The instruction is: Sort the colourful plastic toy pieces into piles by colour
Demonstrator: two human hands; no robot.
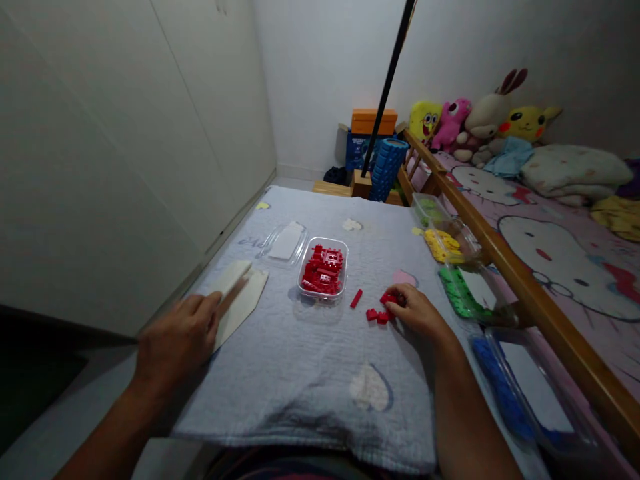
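Observation:
My left hand point(183, 330) is at the left of the table, slightly smeared by motion. Its fingers are closed on the edge of a folded off-white paper point(245, 300), one leaf lifted off the other. A brownish strip shows between the leaves; I cannot make out what it is. On the right, my right hand point(413, 307) is closed around a red building brick point(386, 299). Beside those fingers lie a few more small red bricks point(371, 315), and a long thin red brick point(356, 298) rests apart from them. A clear tub point(301, 285) of red bricks stands mid-table.
A clear lid point(270, 235) with a white label lies left of the tub. Along the right edge stand tubs of yellow point(443, 247), green point(457, 293) and blue bricks point(500, 387). Beyond them runs a wooden bed rail point(500, 247). A black pole point(387, 87) rises behind the table.

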